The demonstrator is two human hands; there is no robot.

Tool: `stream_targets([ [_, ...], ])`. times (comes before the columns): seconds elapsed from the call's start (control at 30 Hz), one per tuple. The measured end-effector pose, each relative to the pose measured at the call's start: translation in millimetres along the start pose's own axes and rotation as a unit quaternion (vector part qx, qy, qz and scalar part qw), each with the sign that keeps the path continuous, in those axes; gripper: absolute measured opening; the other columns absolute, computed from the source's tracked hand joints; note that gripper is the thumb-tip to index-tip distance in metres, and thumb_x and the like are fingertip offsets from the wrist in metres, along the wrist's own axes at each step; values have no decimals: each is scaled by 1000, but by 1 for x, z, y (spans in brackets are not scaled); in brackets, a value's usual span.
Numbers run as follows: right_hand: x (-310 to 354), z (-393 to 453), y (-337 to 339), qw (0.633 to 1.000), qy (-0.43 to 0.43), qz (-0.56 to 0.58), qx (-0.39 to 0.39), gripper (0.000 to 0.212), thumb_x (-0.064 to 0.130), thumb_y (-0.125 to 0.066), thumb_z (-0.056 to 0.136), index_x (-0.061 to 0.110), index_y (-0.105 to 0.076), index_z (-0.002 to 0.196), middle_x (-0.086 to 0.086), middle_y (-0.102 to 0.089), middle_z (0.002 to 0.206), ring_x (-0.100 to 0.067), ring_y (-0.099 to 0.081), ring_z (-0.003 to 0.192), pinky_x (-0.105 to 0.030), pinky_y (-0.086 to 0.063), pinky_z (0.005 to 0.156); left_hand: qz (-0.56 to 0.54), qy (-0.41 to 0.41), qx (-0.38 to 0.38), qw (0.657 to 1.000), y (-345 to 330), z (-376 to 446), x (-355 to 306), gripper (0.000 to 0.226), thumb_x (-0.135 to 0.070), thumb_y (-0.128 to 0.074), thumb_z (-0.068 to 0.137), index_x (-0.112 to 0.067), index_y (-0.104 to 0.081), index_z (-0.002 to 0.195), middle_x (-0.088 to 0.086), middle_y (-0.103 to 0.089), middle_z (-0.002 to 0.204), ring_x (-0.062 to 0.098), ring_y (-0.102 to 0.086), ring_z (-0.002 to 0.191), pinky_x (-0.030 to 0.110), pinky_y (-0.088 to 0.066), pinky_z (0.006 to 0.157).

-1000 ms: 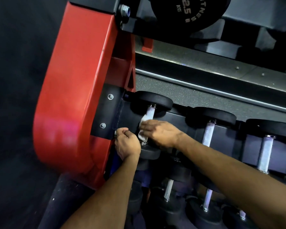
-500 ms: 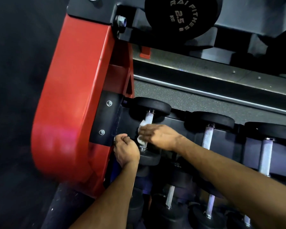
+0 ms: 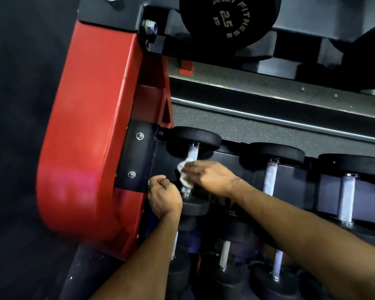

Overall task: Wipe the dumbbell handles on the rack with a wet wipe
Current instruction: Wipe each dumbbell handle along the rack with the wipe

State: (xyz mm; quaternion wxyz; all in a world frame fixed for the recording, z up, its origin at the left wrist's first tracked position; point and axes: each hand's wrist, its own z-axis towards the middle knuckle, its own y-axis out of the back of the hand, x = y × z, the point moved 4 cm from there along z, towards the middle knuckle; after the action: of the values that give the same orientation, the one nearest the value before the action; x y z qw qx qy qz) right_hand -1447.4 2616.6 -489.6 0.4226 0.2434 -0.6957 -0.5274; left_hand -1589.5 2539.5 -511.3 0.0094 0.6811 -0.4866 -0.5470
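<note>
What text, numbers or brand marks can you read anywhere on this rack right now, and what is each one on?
"RAI FITNES": raised lettering round the end face of the black dumbbell head on the upper tier, cut off at both ends, so the full brand name cannot be confirmed.
"2.5": same face, the weight.
"KG": same face, beside the number.
A few pale letters at the right edge are cropped, unreadable.
Nothing else legible.

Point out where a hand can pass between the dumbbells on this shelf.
Open gaps: between the handle being wiped and the second handle, and between that and the third handle. Crowded: left end, where left hand meets the red frame.
</note>
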Motion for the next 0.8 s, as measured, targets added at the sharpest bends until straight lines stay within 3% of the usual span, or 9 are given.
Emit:
stream_targets([
  [0.07, -18, 5, 11, 997, -51, -28, -53, 54, 50, -30, 102, 17, -68, 123, -1, -60, 137, -21, -53, 129, -31, -44, 106, 0, -2, 1, 1000, 0, 1, 1, 23, -15, -46, 91, -21, -65, 100, 6, -73, 103, 30, -62, 101, 34, -44, 85],
  [0.13, -21, 2, 18, 993, -67, -15, -99, 27, 28, -52, 96, 14, -72, 107, -5, -65, 127, -28, -60, 116, -36, -56, 87, 5, -2, 2, 1000, -1, 1, 1, 22, -15, -46, 90, -22, -65, 99, 5, -73, 103, 30, -62, 102, 35, -45, 86],
  [0.2, -9, -5, 16, 993, -90, 3, -81, 20, 22, -54, 92, 11, -69, 101, -6, -63, 122, -27, -58, 109, -40, -56, 77, 6, -1, 4, 1000, -1, 1, 1, 22, -14, -47, 90, -22, -65, 99, 6, -73, 103, 30, -62, 102, 35, -45, 86],
  [0.33, 20, -19, -5, 993, -90, 71, -20, 19, 26, -49, 94, 13, -61, 101, 0, -55, 112, -9, -47, 97, -36, -46, 82, 12, 0, 5, 1000, -1, 1, 1, 22, -15, -48, 88, -23, -66, 99, 5, -73, 103, 31, -62, 102, 37, -47, 85],
  [0.4, 14, -12, -6, 989, -111, 91, -20, 11, 22, -56, 90, 15, -59, 98, 1, -54, 112, -13, -51, 96, -31, -45, 77, 15, 2, 3, 1000, -1, 0, 1, 23, -15, -48, 88, -23, -66, 99, 5, -73, 103, 30, -63, 101, 35, -46, 83],
  [0.57, -14, 6, 9, 948, -229, 153, -159, 24, 1, -65, 78, 13, -64, 100, -4, -58, 113, -29, -61, 96, -42, -55, 74, 18, -4, 1, 1000, 0, 0, 0, 23, -13, -49, 87, -22, -67, 98, 6, -73, 103, 31, -63, 100, 34, -45, 82],
  [0.63, -9, 6, 6, 933, -260, 157, -193, 24, 2, -63, 82, 11, -64, 103, -5, -56, 112, -29, -60, 95, -43, -55, 74, 19, -7, 2, 1000, 0, 1, 0, 23, -13, -49, 86, -22, -67, 98, 5, -73, 104, 31, -63, 101, 34, -46, 82],
  [0.7, 4, -2, -6, 925, -266, 180, -206, 20, 5, -62, 86, 12, -65, 104, -4, -54, 108, -28, -61, 87, -44, -55, 73, 19, -6, 1, 1000, 0, 1, 0, 23, -13, -50, 86, -22, -67, 97, 5, -73, 103, 31, -63, 100, 36, -47, 82],
  [0.8, 26, -20, -26, 935, -238, 213, -157, 15, 7, -63, 89, 13, -68, 102, -2, -55, 106, -25, -62, 84, -41, -54, 77, 33, -4, 6, 999, -1, 1, 0, 23, -16, -50, 86, -22, -68, 99, 8, -71, 105, 33, -62, 99, 36, -47, 79],
])
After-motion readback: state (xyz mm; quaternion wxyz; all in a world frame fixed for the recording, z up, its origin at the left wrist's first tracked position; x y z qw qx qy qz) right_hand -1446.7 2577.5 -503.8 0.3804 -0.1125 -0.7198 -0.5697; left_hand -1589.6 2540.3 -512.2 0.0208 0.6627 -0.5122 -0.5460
